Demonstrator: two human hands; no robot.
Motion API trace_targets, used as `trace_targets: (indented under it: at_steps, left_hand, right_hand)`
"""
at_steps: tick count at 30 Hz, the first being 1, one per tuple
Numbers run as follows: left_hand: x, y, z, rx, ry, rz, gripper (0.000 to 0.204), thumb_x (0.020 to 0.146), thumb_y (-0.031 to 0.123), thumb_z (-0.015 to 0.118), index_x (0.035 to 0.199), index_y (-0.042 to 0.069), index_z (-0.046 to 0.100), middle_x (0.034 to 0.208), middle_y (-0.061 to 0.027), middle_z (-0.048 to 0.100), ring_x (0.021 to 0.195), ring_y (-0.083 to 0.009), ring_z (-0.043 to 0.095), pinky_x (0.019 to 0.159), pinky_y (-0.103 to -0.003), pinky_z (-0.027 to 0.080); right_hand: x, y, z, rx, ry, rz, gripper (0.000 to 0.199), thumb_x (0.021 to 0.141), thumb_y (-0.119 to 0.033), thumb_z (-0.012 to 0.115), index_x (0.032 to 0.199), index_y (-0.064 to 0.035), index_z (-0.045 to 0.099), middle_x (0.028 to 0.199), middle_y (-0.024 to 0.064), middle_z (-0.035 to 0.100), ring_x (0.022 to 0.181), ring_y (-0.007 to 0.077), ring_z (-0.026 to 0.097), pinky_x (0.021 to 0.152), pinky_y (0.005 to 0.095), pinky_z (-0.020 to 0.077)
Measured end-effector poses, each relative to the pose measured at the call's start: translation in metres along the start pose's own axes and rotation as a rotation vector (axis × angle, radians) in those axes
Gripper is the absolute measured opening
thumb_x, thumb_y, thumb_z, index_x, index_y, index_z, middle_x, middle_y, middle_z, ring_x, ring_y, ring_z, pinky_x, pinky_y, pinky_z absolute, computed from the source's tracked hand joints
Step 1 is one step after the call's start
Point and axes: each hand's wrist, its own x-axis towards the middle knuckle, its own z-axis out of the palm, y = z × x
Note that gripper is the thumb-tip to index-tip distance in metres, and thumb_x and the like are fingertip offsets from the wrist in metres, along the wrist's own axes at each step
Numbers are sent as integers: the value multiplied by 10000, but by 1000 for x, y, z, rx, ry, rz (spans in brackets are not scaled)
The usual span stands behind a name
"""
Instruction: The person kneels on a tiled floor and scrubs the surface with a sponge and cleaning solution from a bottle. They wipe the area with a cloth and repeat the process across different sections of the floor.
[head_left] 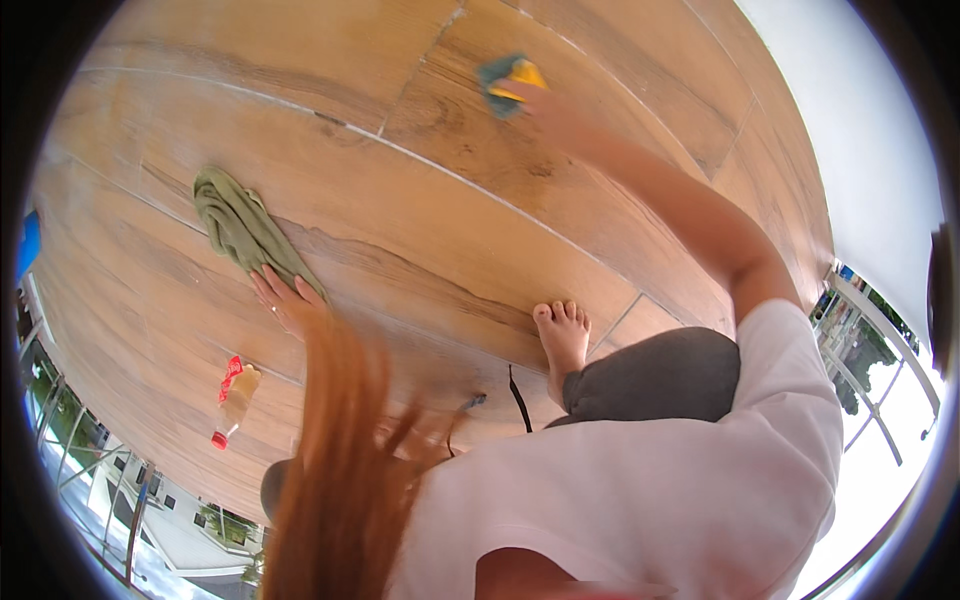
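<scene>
My right hand point(537, 108) reaches far out over the wood-look tiled floor point(420, 215) and is closed on a yellow and dark-green sponge point(500, 82). Motion blurs both the hand and the sponge, which is against the floor. Nearer and to the left, my left hand point(290, 302) lies with its fingers stretched out, at the near end of a crumpled olive-green cloth point(240, 222). The fingertips touch the cloth's edge without wrapping round it. Long hair hides most of my left forearm.
A plastic bottle point(235, 400) with a red cap and red label lies on the floor to the near left. My bare foot point(563, 340) is at the middle. A white wall point(880, 130) borders the right side; railings point(880, 320) stand at the lower right. Something blue point(29, 243) sits far left.
</scene>
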Motion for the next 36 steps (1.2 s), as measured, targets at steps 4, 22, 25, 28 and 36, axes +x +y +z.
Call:
trace_targets:
  at_steps: [4,22,25,28,36]
  left_hand:
    - [-5,-2,-7,65,-12,-65,547,884,315,372,1341,30,274,1402,-192,213,1273,-390,225,1027,-511,209]
    - [-2,1,-15,44,-68,-19,536,881,231,399,1343,3,252,1397,-241,178,1271,-406,209,1037,-489,186]
    - [-3,4,-14,76,-60,-28,538,883,237,394,1342,-3,248,1392,-251,180,1268,-410,211,1035,-491,190]
    - [-1,7,-17,30,-37,-24,533,881,232,395,1337,-7,257,1382,-257,201,1257,-416,229,1030,-492,199]
    - [0,4,-13,74,-38,-42,537,864,209,416,1328,-22,273,1366,-264,235,1239,-428,255,1022,-499,206]
  right_hand:
    - [-35,12,-34,-195,-93,188,368,924,-151,366,1275,-243,426,906,158,612,756,296,591,655,377,450]
    - [77,-34,-47,-312,82,29,347,924,-163,378,1250,-257,448,840,87,624,685,217,604,537,350,456]
    - [104,-42,-53,-382,56,60,333,930,-220,382,1254,-266,445,855,103,618,688,234,595,554,373,437]
    - [86,-27,-50,-524,70,-11,330,929,-237,367,1247,-270,451,845,94,620,678,228,594,549,362,441]
    - [104,-21,-44,-471,75,71,339,921,-189,371,1244,-254,455,868,108,619,712,231,600,577,371,448]
